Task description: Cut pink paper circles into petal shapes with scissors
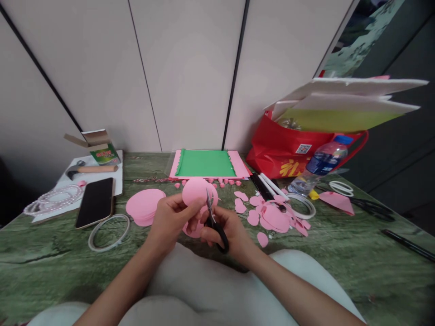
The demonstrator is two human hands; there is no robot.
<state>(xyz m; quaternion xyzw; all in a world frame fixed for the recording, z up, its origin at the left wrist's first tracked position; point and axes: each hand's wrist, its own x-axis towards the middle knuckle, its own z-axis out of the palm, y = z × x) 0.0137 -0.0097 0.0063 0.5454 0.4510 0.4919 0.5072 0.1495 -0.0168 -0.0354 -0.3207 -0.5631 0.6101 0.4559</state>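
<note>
Pink disc sits pinched in the left hand. Right hand has its grip round scissors at the disc's right edge.

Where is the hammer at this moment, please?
In the head view, the hammer lies on the left side, on a white board, between the small open box and the phone.

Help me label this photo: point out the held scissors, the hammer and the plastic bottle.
Held scissors (pixel 219 231): head view, on the black handle.
Hammer (pixel 95 169): head view, on the wooden handle.
Plastic bottle (pixel 319 163): head view, on the blue label.
</note>
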